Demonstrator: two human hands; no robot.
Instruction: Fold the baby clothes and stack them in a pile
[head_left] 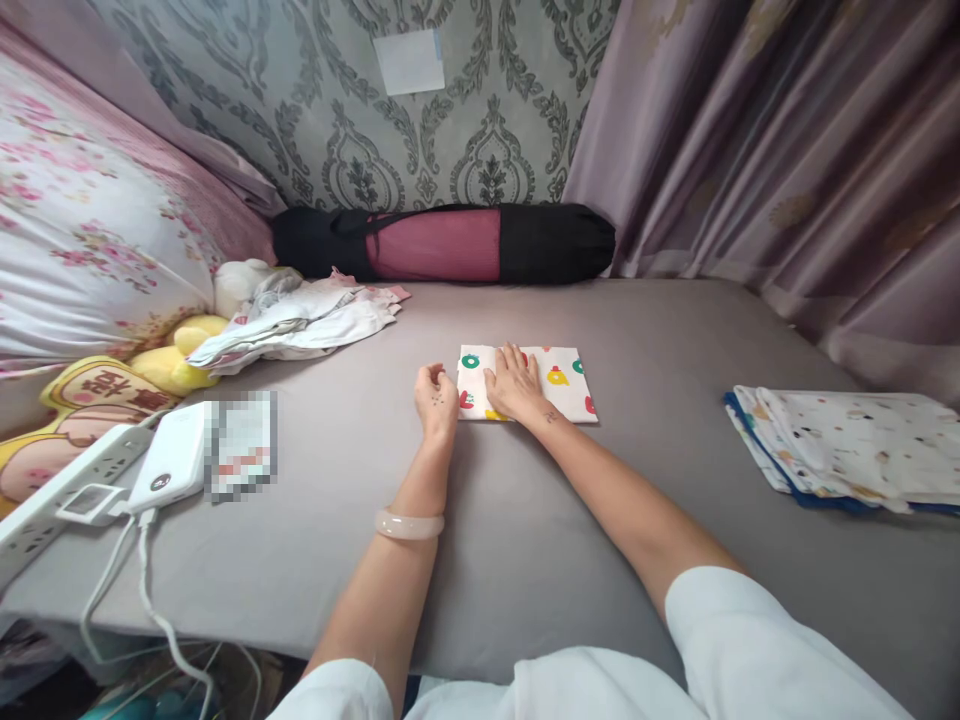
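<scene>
A folded white cloth [574,400] with a colourful print of green rings and yellow and red shapes lies flat on the grey sheet. My right hand [516,385] rests palm down on its left half, fingers stretched and slightly apart. Right beside the cloth's left edge is my left hand [436,402], its fingers curled in and nothing visible in them. Whether it touches the edge I cannot tell. A pale bangle [409,525] circles my left wrist.
Folded patterned fabric [862,450] lies at the right. On the left are rumpled white clothes [307,315], a white power bank [172,455], a power strip [67,500] with cables, and plush toys [180,355]. A black and maroon long bag [442,245] lies along the wall.
</scene>
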